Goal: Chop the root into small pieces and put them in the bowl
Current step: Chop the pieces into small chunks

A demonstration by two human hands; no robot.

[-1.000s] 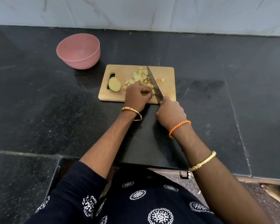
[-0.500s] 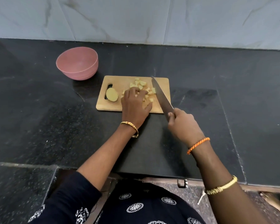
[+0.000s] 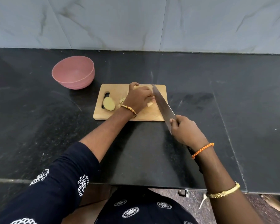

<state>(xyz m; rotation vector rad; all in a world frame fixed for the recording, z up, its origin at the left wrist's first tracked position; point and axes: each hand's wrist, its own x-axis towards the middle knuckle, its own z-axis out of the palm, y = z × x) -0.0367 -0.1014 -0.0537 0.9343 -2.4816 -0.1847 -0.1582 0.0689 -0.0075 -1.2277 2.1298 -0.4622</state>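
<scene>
Right hand [image 3: 187, 132] grip round knife [image 3: 163, 105]

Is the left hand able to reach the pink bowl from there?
Probably yes. The left hand is on the board, the bowl stands beside it on the counter, and nothing lies between them.

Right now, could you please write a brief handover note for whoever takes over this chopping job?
Left hand gathers the chopped pieces on the cutting board. Right hand grips the knife, blade angled over the board's right side. An uncut root chunk lies beside the board's handle slot. The pink bowl, left of the board, looks empty. Done: most chopping. Left: chop the chunk, transfer everything to the bowl.
</scene>
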